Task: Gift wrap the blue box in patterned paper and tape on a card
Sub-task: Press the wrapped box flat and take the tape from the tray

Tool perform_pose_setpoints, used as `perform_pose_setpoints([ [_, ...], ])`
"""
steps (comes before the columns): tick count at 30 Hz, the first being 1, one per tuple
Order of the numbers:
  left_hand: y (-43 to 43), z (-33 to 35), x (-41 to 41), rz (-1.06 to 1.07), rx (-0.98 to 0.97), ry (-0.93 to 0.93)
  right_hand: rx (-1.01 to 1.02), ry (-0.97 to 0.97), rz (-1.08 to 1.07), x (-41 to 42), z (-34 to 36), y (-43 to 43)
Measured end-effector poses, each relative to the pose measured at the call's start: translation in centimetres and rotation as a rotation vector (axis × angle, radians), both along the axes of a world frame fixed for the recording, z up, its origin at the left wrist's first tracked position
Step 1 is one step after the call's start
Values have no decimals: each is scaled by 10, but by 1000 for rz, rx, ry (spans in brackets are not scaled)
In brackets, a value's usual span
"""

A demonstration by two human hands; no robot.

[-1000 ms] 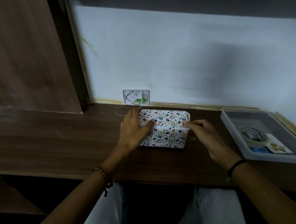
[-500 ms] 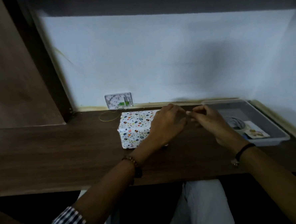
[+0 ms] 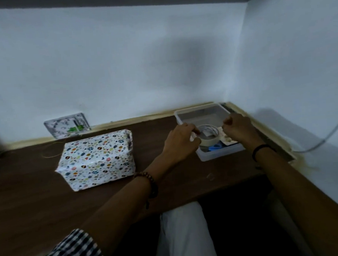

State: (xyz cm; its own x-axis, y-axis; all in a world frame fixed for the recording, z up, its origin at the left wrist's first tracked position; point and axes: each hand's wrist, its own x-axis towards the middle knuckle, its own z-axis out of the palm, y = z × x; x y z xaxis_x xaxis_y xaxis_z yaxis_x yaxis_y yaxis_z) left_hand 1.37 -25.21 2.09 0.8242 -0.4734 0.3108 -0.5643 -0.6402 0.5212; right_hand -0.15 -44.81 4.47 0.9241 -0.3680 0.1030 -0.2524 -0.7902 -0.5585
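Observation:
The box wrapped in white patterned paper (image 3: 98, 158) lies on the dark wooden desk (image 3: 50, 204), left of centre, with no hand on it. Both hands are over the white tray (image 3: 221, 154) at the right. My left hand (image 3: 182, 142) grips the roll of pale tape (image 3: 209, 138) at its left side, thumb at the outer rim and fingers into its hole. My right hand (image 3: 237, 128) is curled just right of the roll; whether it pinches a tape end is hidden. A card (image 3: 227, 138) lies in the tray, mostly covered.
A blue object (image 3: 215, 147) lies in the tray below the roll. A clear plastic packet (image 3: 67, 125) leans on the white wall behind the box. Thin string (image 3: 51, 153) lies by the box's left side. A grey cable (image 3: 323, 138) hangs at the right wall.
Both hands left the wrapped box and went right to the tray; my left hand took hold of the tape roll. The view turned right.

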Motion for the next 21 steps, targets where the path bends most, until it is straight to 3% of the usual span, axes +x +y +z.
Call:
perform_pose_setpoints([
  [6, -6, -8, 11, 24, 0, -6, -230, 285, 104, 13, -26, -20],
  [21, 21, -3, 15, 127, -70, 25, -245, 308, 77, 26, -23, -18],
])
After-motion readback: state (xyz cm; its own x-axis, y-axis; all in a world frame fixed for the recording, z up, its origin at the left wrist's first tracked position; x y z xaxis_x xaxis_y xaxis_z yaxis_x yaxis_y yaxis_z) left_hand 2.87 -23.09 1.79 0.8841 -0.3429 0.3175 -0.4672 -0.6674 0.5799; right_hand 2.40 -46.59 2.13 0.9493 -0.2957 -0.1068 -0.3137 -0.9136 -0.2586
